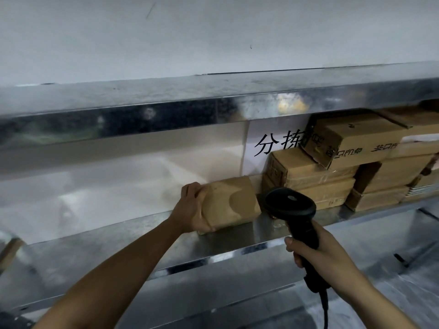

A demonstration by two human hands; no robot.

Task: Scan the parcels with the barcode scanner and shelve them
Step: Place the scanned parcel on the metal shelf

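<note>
In the head view, the left hand grips a brown paper-wrapped parcel resting on the metal shelf, just beside the stacked cardboard boxes. The right hand is wrapped round the barcode scanner. This parcel looks nearly shelved; whether more remain cannot be told.

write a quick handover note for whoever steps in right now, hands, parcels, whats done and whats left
Left hand: grips the left end of a brown parcel lying on the metal shelf.
Right hand: holds the barcode scanner by its handle, head toward the shelf.
Stacked boxes sit on the same shelf, to the right of that parcel.
Done: parcel is on the shelf. Whether it was scanned cannot be told.
Left: let go, then scan and shelve any remaining parcels.
</note>
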